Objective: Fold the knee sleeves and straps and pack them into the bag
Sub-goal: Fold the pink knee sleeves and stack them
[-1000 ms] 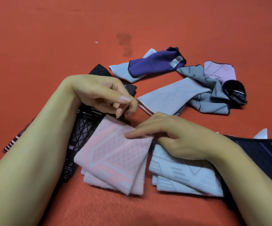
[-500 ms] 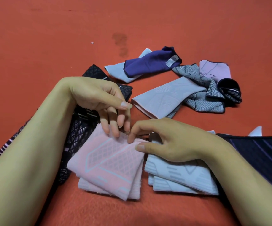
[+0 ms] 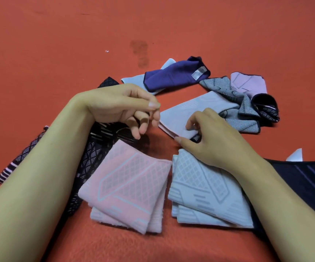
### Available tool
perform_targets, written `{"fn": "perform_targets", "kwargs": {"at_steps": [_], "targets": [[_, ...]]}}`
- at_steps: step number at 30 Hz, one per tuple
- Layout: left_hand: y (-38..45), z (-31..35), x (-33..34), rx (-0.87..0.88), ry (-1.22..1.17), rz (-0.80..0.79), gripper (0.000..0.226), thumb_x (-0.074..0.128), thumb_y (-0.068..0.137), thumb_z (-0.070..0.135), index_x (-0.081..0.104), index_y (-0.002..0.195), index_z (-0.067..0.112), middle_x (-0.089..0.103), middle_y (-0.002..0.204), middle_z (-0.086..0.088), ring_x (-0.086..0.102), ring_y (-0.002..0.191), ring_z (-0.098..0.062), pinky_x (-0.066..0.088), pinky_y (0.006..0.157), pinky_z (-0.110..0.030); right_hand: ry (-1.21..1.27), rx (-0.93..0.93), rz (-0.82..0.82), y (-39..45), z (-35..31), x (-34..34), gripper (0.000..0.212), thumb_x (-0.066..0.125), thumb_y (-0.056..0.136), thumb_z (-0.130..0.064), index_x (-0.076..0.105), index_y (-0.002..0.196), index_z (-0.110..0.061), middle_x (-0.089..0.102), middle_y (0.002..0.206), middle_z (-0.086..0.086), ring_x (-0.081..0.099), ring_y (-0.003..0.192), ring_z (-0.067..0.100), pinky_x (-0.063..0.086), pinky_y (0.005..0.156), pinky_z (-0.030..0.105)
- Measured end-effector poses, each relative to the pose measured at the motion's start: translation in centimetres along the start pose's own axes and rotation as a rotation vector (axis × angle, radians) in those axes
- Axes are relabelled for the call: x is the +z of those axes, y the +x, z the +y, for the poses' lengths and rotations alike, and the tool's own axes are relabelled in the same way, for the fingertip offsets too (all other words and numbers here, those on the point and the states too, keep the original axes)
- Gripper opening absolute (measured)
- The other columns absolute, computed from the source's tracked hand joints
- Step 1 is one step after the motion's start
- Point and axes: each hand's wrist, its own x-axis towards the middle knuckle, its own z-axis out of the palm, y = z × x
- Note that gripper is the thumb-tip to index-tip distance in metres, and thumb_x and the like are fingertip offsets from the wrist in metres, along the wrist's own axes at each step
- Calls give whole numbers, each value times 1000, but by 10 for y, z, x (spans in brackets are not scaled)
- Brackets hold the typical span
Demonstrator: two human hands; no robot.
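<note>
A folded pink knee sleeve (image 3: 126, 184) lies on the red cloth in front of me, with a folded light grey sleeve (image 3: 205, 193) beside it on the right. My right hand (image 3: 211, 137) pinches the near corner of an unfolded grey sleeve (image 3: 192, 112) further back. My left hand (image 3: 122, 108) hovers above the pink sleeve, fingers loosely curled, holding nothing. A black patterned strap (image 3: 88, 159) lies under my left forearm.
Further back lie a purple sleeve (image 3: 175, 74) over a pale one, a grey striped sleeve (image 3: 247, 118), a lilac sleeve (image 3: 247, 84) and a dark one (image 3: 266, 108). A dark striped fabric piece (image 3: 304, 178) lies at the right under my forearm.
Both hands left the folded pink sleeve. The right hand reached back and took hold of the unfolded grey sleeve's corner; the left hand lifted up.
</note>
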Motion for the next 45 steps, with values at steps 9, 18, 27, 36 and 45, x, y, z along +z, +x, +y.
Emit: {"fn": "perform_targets", "kwargs": {"at_steps": [9, 18, 27, 36, 45], "targets": [[24, -6, 11, 163, 263, 439, 10, 71, 98, 12, 70, 107, 8, 71, 108, -5, 62, 74, -14, 55, 63, -26, 62, 4, 145, 5, 2, 1, 10, 58, 95, -33, 56, 89, -25, 52, 97, -5, 59, 86, 21, 50, 77, 42], [36, -12, 17, 114, 598, 575, 10, 67, 94, 17, 75, 97, 22, 71, 79, 10, 66, 56, -14, 52, 61, -24, 497, -225, 486, 7, -3, -12, 10, 60, 105, -17, 60, 98, -10, 66, 95, -1, 64, 88, 8, 46, 78, 12], [34, -5, 17, 158, -135, 310, 18, 63, 96, 19, 67, 105, 4, 62, 82, -9, 65, 73, -9, 60, 76, -22, 1823, -101, -190, 5, -6, -30, 41, 39, 107, -15, 47, 139, 9, 65, 130, 19, 66, 115, 25, 53, 103, 43], [26, -5, 18, 263, -415, -105, 19, 75, 80, 15, 63, 93, 8, 60, 90, -10, 60, 81, -24, 48, 74, -33, 1034, -41, -116, 6, -1, -18, 30, 74, 88, -3, 54, 109, -12, 75, 88, 7, 65, 78, 14, 57, 75, 34], [37, -9, 29, 131, 110, 130, 22, 70, 83, 4, 55, 99, 1, 54, 87, -9, 48, 77, -21, 37, 63, -30, 954, -58, 133, 10, 5, -12, 25, 53, 100, -10, 73, 110, -20, 76, 99, 7, 72, 94, 20, 61, 82, 46]]}}
